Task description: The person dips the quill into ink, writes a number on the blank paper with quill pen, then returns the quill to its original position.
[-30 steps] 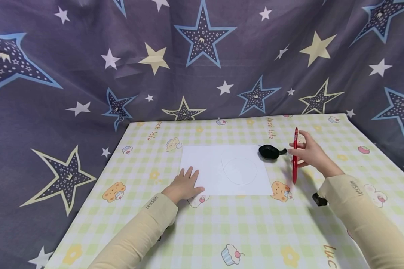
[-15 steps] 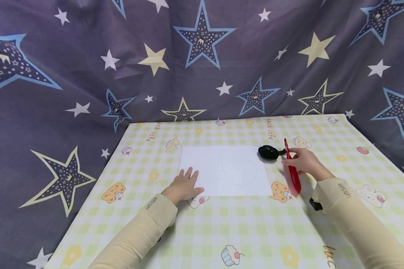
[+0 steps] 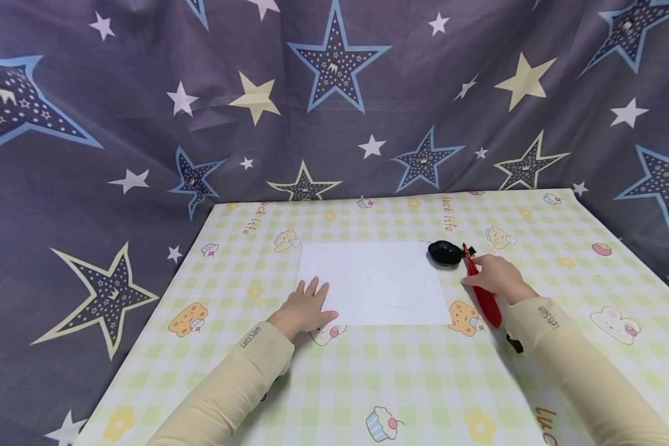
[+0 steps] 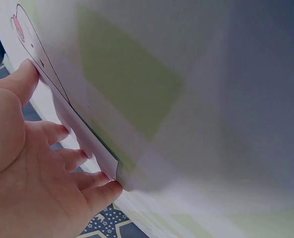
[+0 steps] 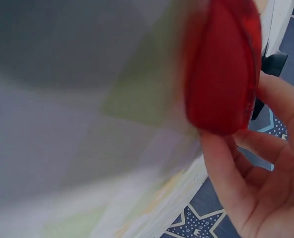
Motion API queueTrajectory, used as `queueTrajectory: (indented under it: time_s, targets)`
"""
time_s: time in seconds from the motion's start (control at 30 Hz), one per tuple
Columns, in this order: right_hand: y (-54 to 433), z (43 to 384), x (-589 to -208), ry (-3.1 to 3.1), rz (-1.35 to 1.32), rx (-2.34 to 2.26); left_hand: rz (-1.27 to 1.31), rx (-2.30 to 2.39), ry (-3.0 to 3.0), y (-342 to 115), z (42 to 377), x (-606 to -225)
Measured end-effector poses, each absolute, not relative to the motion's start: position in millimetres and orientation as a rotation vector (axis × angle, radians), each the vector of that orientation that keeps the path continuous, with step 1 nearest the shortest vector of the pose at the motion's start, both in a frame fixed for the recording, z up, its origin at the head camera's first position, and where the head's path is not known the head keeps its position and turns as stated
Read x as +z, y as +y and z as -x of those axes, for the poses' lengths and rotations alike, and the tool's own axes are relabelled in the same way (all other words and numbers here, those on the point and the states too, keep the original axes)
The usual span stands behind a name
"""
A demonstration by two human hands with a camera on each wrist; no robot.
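A white sheet of paper point(image 3: 340, 272) lies on the table with a faint circle and a curved line drawn on its right half. My left hand point(image 3: 303, 310) rests on the sheet's lower left corner, fingers spread; the left wrist view shows the fingertips along the paper edge point(image 4: 80, 134). To the right of the sheet, my right hand point(image 3: 496, 275) pinches a red, flat, long tool point(image 3: 486, 303), narrow at its far end and broad and rounded at the near end. Its narrow end overlaps the short stalk of a glossy black oval object point(image 3: 445, 253) at the sheet's upper right corner.
A green-checked tablecloth point(image 3: 290, 396) with cartoon prints covers the table. Behind the table's far edge hangs a dark curtain point(image 3: 334, 136) with stars. A black piece point(image 3: 515, 344) shows beneath the right cuff.
My right hand has moved left and toward me, bringing the red tool closer to the black object. The tool has turned from side-on to its broad face. The left hand has stayed put.
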State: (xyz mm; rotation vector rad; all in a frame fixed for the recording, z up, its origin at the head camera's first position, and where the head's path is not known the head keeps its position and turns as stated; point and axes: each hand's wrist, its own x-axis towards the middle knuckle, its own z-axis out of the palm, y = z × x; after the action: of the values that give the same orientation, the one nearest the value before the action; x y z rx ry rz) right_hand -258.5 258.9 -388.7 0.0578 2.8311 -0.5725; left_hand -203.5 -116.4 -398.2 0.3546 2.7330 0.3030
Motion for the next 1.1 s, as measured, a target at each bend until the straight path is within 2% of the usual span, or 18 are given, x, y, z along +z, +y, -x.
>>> queueTrajectory:
  time_s: [0.43, 0.73, 1.1]
  targets:
    - [257.4, 260.6, -391.4, 2.845, -0.068, -0.491, -0.310, 0.359, 2.696, -117.3, 202.2, -393.3]
    - [255.2, 259.2, -372.7, 2.945, -0.023, -0.472, -0.346, 0.324, 2.705, -118.4, 206.2, -385.4]
    - [244.9, 261.3, -348.5, 2.996, 0.055, -0.514, -0.336, 0.244, 2.768, -129.0, 228.3, -366.1]
